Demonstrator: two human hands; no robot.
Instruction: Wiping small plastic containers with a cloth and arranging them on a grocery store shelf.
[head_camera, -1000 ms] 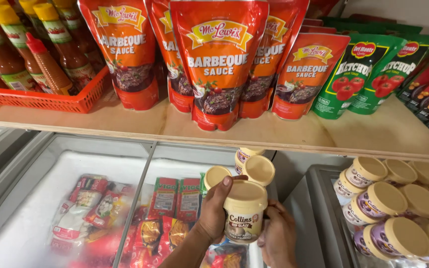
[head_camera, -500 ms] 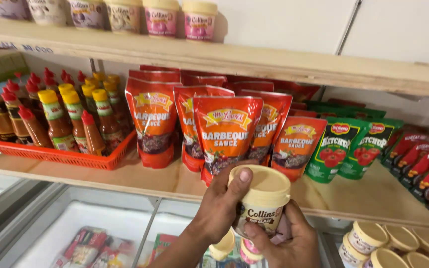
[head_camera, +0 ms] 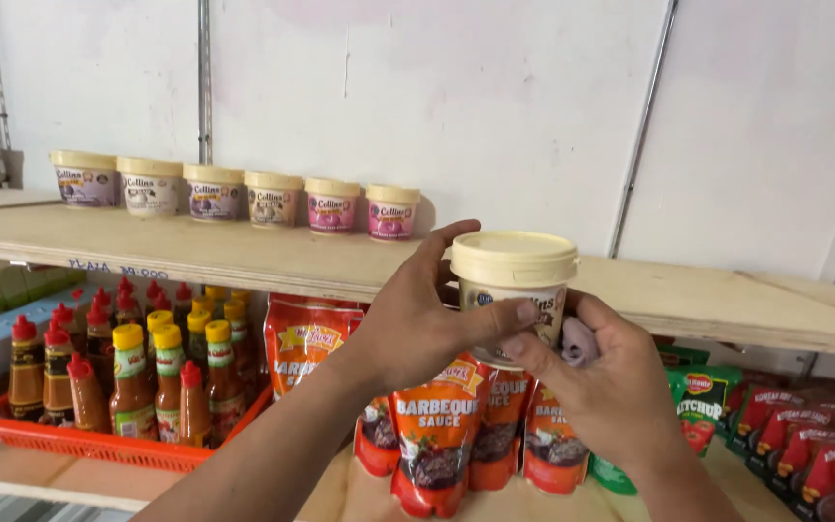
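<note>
I hold a small tub with a cream lid (head_camera: pixel 514 275) up at the level of the upper wooden shelf (head_camera: pixel 195 253). My left hand (head_camera: pixel 417 314) grips its side with the thumb across the label. My right hand (head_camera: pixel 601 382) supports it from below and also keeps a small purple cloth (head_camera: pixel 580 340) tucked against the fingers. A row of several similar cream-lidded tubs (head_camera: pixel 239 196) stands on the upper shelf to the left, against the white wall.
Below, red sauce pouches (head_camera: pixel 437 435) stand upright on a lower shelf. An orange basket (head_camera: pixel 99 445) of bottles with red and yellow caps sits at the left. Green and red ketchup pouches (head_camera: pixel 707 401) line the right. Metal wall rails (head_camera: pixel 642 126) run up the wall.
Both hands have lifted the tub from over the freezer up past the sauce pouches to the upper shelf's height. My view has tilted upward with it.
</note>
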